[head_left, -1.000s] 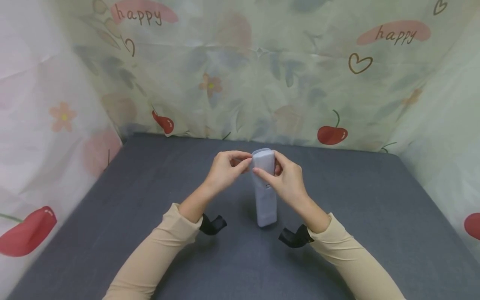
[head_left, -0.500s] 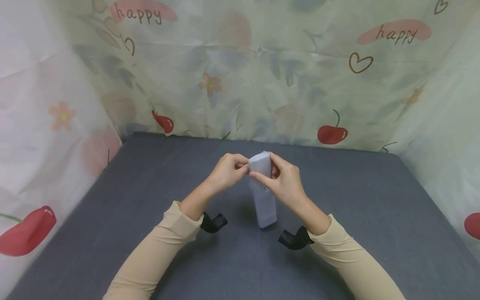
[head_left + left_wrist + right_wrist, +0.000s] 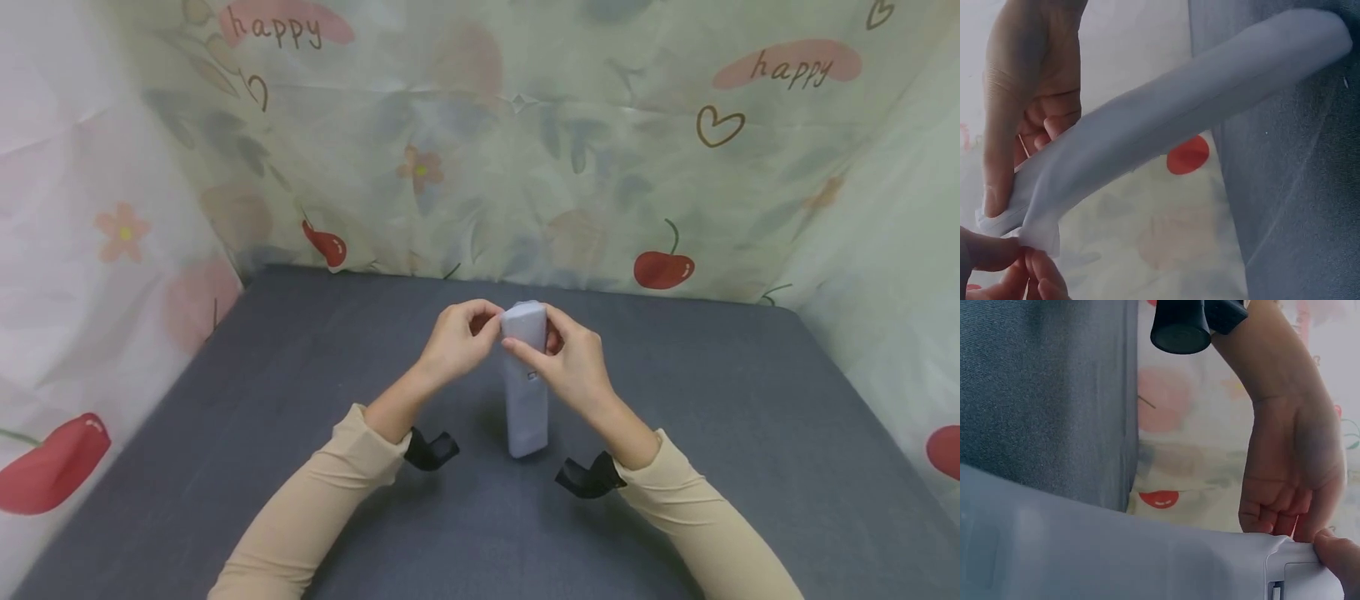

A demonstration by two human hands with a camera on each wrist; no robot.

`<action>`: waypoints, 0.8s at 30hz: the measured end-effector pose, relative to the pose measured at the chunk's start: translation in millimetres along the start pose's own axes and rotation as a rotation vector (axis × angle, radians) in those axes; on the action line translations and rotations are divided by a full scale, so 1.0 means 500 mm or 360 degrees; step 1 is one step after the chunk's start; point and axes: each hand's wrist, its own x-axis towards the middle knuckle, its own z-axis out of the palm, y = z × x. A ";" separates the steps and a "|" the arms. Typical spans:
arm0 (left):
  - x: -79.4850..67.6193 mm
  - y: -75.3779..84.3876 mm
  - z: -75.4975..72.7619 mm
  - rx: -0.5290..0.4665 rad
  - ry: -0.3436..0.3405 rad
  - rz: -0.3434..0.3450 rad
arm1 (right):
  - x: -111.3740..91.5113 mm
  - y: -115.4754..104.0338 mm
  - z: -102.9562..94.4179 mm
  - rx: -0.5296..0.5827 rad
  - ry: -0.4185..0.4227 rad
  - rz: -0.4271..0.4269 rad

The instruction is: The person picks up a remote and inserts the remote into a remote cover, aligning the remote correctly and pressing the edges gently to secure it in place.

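A long, slightly curved pale-grey plastic device [image 3: 527, 421] stands nearly upright between my hands in the head view, its lower end close to the table. My right hand [image 3: 576, 362] grips the upper end, thumb across the near face and fingers behind. At that end my left hand [image 3: 455, 343] pinches with thumb and fingertips. The left wrist view shows it holding the loose edge of a thin whitish wrap [image 3: 1042, 236] that lies along the device. A small slot [image 3: 1276, 591] appears near the gripped end in the right wrist view. What the device is cannot be told.
A dark grey cloth covers the table [image 3: 225, 467]. Patterned fabric [image 3: 525, 167] with cherries and "happy" lettering hangs behind and at both sides. Black straps [image 3: 432, 450] hang from both wrists, just above the table.
The device's top leaned left, then came back slightly right, and its lower end shifted a little left. Both hands moved slightly with it and kept hold at the upper end.
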 end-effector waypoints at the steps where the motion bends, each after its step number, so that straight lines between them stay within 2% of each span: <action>1: -0.001 0.001 0.000 -0.0024 0.0014 -0.0014 | -0.001 0.001 0.000 -0.0006 -0.0003 0.0008; 7: -0.002 0.007 0.001 -0.0255 0.0063 -0.0151 | -0.003 0.000 0.003 -0.0020 -0.0007 0.0006; 12: -0.004 0.009 0.006 -0.0344 0.0165 -0.0159 | -0.002 -0.001 0.003 -0.0025 -0.0021 0.0005; 16: -0.010 0.008 0.012 -0.0282 0.0288 -0.0037 | 0.000 0.000 0.002 -0.0038 -0.0036 0.0008; 24: -0.021 0.008 0.025 -0.0125 0.0459 0.0331 | 0.004 0.000 -0.004 -0.0076 -0.0039 0.0014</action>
